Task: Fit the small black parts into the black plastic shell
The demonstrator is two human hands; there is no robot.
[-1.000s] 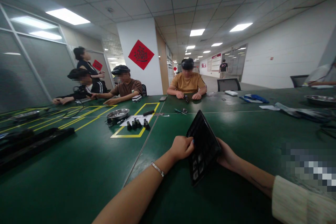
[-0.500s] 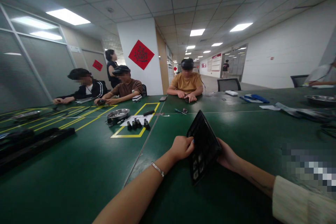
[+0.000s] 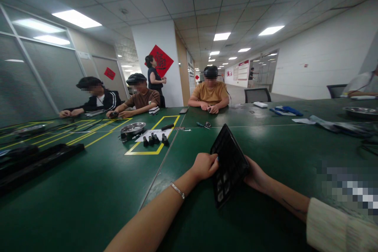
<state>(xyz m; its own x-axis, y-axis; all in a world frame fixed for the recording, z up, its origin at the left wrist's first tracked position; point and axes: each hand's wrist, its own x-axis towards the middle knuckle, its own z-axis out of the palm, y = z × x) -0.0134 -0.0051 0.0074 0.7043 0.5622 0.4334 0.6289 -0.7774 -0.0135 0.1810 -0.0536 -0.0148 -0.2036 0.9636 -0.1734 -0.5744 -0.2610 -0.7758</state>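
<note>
A thin black tray (image 3: 228, 161), its face divided into a grid of compartments, is tilted up on edge above the green table. Pale shapes show in its lower compartments, too dim to name. My left hand (image 3: 205, 165) is closed at the tray's left side, with the fingertips over its face. From the right, my right hand (image 3: 255, 175) grips the opposite edge, most of its fingers hidden behind the tray.
Several black cylindrical parts (image 3: 154, 139) stand on a white sheet beside a metal bowl (image 3: 132, 128). Pliers (image 3: 203, 125) lie beyond the tray. A long black case (image 3: 41, 161) is at left; blue cloth (image 3: 286, 110) lies at right. Co-workers sit across the green table (image 3: 103, 189).
My hands and the tray stay practically still. In the background, a standing person has walked right, in front of the red wall poster. The co-worker opposite has shifted their hands slightly.
</note>
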